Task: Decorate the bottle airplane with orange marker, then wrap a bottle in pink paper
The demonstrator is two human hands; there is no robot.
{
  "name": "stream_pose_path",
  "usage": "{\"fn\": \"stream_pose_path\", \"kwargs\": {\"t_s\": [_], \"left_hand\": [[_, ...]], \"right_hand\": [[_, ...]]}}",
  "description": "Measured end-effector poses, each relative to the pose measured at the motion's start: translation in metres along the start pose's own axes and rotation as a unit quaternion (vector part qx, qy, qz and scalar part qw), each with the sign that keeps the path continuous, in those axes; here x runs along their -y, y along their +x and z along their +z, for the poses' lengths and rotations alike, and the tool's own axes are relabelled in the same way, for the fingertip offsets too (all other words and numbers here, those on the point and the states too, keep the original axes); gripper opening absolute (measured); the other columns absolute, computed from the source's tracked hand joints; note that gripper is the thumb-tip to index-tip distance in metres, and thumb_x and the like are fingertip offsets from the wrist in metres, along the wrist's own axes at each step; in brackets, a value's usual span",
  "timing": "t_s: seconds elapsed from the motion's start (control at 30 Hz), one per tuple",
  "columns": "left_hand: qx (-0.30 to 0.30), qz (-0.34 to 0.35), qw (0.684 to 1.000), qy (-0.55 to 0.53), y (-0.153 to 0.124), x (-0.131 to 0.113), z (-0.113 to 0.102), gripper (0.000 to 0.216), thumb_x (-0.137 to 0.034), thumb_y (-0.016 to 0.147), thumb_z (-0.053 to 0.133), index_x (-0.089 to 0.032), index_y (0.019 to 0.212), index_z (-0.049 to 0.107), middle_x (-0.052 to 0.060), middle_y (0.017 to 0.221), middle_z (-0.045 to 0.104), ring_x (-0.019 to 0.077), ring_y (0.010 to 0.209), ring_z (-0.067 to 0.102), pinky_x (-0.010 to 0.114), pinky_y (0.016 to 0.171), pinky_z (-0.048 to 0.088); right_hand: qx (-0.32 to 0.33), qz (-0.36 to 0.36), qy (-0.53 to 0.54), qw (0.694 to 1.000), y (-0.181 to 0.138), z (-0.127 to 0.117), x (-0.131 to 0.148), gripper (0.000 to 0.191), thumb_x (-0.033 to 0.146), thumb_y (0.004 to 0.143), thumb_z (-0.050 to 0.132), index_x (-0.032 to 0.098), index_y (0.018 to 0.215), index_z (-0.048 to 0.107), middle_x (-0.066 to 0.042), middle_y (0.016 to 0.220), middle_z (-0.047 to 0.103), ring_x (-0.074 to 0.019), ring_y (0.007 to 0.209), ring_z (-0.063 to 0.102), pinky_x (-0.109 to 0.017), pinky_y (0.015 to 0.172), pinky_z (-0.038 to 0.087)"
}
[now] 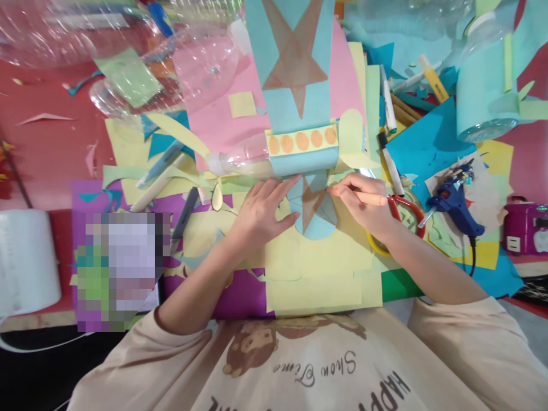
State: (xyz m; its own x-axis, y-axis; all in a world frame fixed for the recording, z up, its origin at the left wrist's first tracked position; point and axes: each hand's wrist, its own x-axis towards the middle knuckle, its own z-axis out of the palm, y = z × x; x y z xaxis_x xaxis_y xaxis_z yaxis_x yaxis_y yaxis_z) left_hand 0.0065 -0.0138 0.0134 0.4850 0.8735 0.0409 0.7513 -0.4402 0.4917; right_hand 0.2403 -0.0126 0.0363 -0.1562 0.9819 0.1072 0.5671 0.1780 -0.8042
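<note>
With an orange marker [369, 198] in its grip, my right hand [363, 200] sits at the right side of a light-blue paper wing [327, 220]. A partly coloured brown-orange star [311, 202] is drawn on that wing, and the tip meets its edge. My left hand [263, 211] lies spread, fingertips touching the wing's left side. The wing joins a paper-wrapped plastic bottle [303, 162] that lies sideways, with a strip of orange dots [302, 140] along it. Beyond the bottle, the far wing [257, 34] bears a filled brown star [295, 57].
A blue glue gun [456, 205] lies at the right beside red-and-yellow-handled scissors [406, 214]. Clear bottles [205, 63] stand or lie at the back left, and a blue-wrapped bottle [487, 80] at the back right. Markers [387, 103] and paper scraps surround the work.
</note>
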Motion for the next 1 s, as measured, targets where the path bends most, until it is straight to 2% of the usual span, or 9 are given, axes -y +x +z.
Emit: {"fn": "stream_pose_path", "kwargs": {"t_s": [0.3, 0.47, 0.67, 1.0], "left_hand": [[-0.007, 0.008, 1.000, 0.002, -0.0001, -0.0009, -0.0011, 0.059, -0.032, 0.084, 0.060, -0.020, 0.140, 0.045, 0.003, 0.085, 0.052, 0.0202, 0.081, 0.050, 0.034, 0.081, 0.047], [0.001, 0.015, 1.000, -0.002, 0.0004, -0.0008, -0.0023, 0.059, -0.031, 0.085, 0.060, -0.019, 0.141, 0.044, 0.003, 0.086, 0.053, 0.0204, 0.082, 0.050, 0.035, 0.081, 0.047], [-0.016, 0.014, 1.000, 0.002, -0.0002, 0.0007, 0.0014, 0.059, -0.031, 0.083, 0.062, -0.019, 0.139, 0.046, 0.003, 0.084, 0.051, 0.0199, 0.080, 0.049, 0.035, 0.081, 0.047], [-0.019, 0.017, 1.000, -0.002, -0.0011, 0.0021, 0.0030, 0.060, -0.030, 0.083, 0.062, -0.019, 0.140, 0.045, 0.002, 0.085, 0.051, 0.0191, 0.079, 0.049, 0.034, 0.081, 0.045]], "right_hand": [[0.035, -0.006, 0.014, 0.999, 0.0001, 0.0000, -0.0016, 0.021, 0.017, 0.080, 0.054, 0.022, 0.060, 0.056, 0.002, 0.063, 0.068, -0.0134, 0.059, 0.063, -0.026, 0.055, 0.044], [0.006, 0.001, 0.001, 1.000, 0.0004, 0.0004, 0.0001, 0.022, 0.016, 0.080, 0.054, 0.022, 0.060, 0.055, 0.002, 0.063, 0.068, -0.0128, 0.059, 0.061, -0.025, 0.053, 0.043], [-0.017, 0.000, 0.003, 1.000, -0.0003, 0.0017, -0.0027, 0.020, 0.019, 0.083, 0.054, 0.023, 0.064, 0.057, 0.002, 0.067, 0.070, -0.0141, 0.065, 0.063, -0.027, 0.059, 0.046], [0.006, 0.008, -0.009, 1.000, -0.0006, -0.0004, -0.0004, 0.022, 0.018, 0.081, 0.055, 0.022, 0.059, 0.057, 0.002, 0.062, 0.067, -0.0133, 0.058, 0.059, -0.027, 0.053, 0.041]]}}
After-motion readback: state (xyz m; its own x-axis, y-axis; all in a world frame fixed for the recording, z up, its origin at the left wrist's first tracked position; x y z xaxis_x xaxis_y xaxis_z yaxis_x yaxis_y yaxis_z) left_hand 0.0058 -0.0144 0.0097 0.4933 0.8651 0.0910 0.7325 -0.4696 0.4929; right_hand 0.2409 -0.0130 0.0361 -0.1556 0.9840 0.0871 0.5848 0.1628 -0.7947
